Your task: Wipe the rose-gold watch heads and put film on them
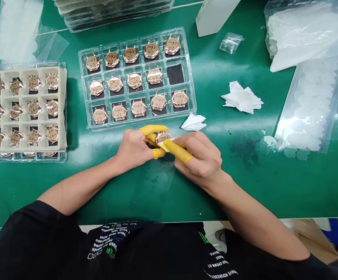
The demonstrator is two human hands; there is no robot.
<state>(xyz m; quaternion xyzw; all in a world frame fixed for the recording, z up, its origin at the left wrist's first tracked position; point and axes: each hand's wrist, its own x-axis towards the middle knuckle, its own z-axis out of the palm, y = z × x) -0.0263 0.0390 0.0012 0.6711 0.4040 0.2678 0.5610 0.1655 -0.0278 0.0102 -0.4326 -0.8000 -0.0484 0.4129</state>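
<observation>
Right at the centre of the green surface [244, 186], a rose-gold watch case [163, 137] is held up between both hands, just below the clear plastic tray [186, 77]. Its round face tips upward and away from the person, toward that tray. The long axis is hard to call on a round case, with fingers covering part of the rim. The left hand [134, 147] has the grip pressed together, its yellow finger cots [154, 129] closing on the case from above and below. Coming in from the other side, the right hand [199, 157] pinches a pale wipe [166, 145] against the lower edge of the case, a cotted forefinger lying across it.

Just beyond them, a small white wipe [194, 123] sits beside the tray's corner. The tray carries fourteen matching watch cases, faces up, and one dark pad [175, 74] shows in the middle row at the right end. Over on the left, a beige tray insert [61, 109] holds more cases in rows. To the right lie a crumpled white wipe [241, 98], a small plastic bag [230, 42], and a clear bag of white film discs [311, 101], with a few loose discs [268, 143] at its lower end.
</observation>
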